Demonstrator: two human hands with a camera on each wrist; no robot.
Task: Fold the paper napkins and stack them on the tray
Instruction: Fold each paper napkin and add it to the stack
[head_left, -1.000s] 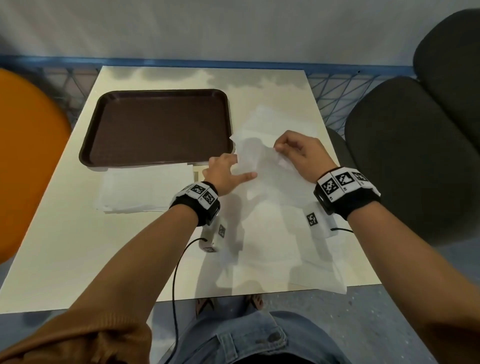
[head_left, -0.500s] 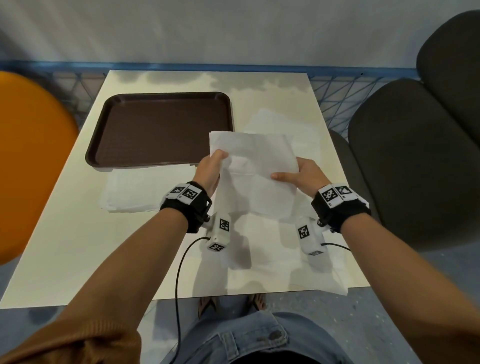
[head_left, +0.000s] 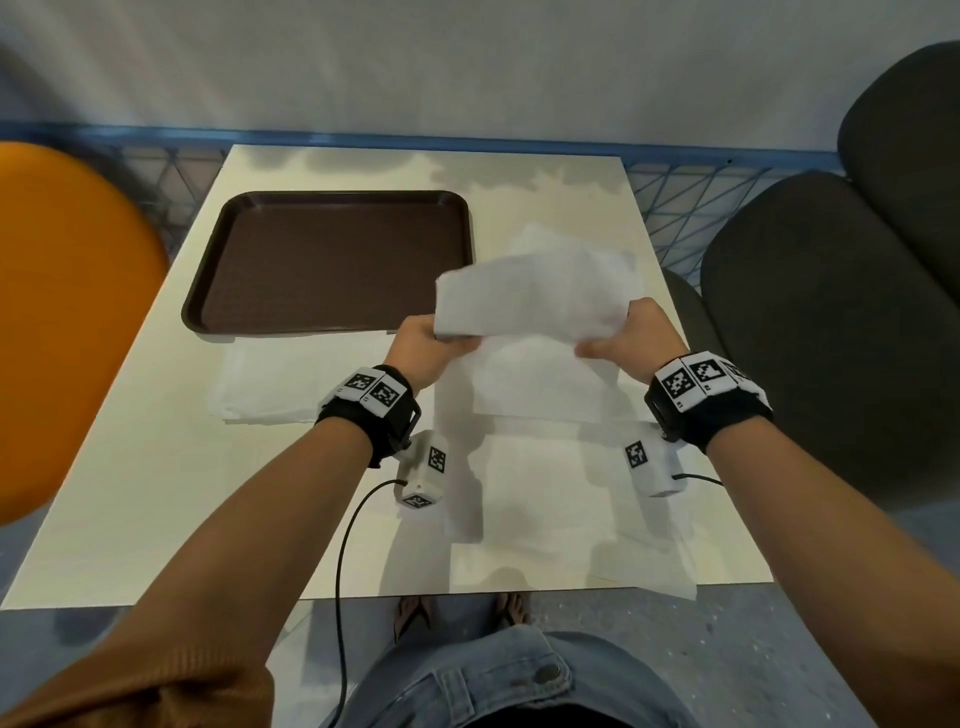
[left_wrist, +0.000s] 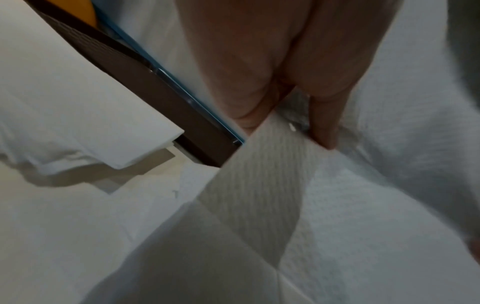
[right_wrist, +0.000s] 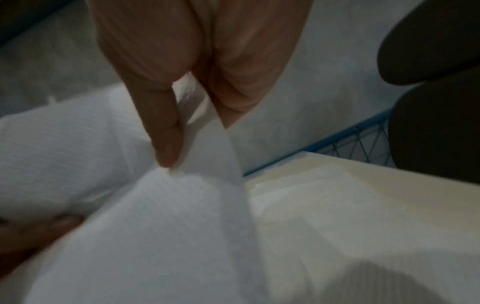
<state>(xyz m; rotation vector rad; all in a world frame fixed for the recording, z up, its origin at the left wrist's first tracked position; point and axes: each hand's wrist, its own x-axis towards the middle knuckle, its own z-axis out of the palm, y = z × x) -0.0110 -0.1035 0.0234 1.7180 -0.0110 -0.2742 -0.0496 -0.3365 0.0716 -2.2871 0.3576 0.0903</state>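
A white paper napkin (head_left: 530, 296) hangs in the air above the table, bent over on itself, its far half curving away from me. My left hand (head_left: 434, 345) pinches its left edge and my right hand (head_left: 621, 338) pinches its right edge. The left wrist view shows thumb and fingers nipping the napkin (left_wrist: 262, 181) at a corner; the right wrist view shows the napkin (right_wrist: 166, 226) held between thumb and fingers. The brown tray (head_left: 332, 260) lies at the back left of the table with nothing on it. More flat napkins (head_left: 545, 499) lie under my hands.
A low pile of napkins (head_left: 275, 384) lies in front of the tray. Another napkin (head_left: 535, 241) lies beyond the held one. An orange chair (head_left: 67, 322) stands at the left and dark chairs (head_left: 831, 322) at the right. A blue wire rail (head_left: 415, 141) runs behind the table.
Both hands lifted the napkin off the table and took its side edges. Its upper half has tipped away from me and curled over since half a second ago.
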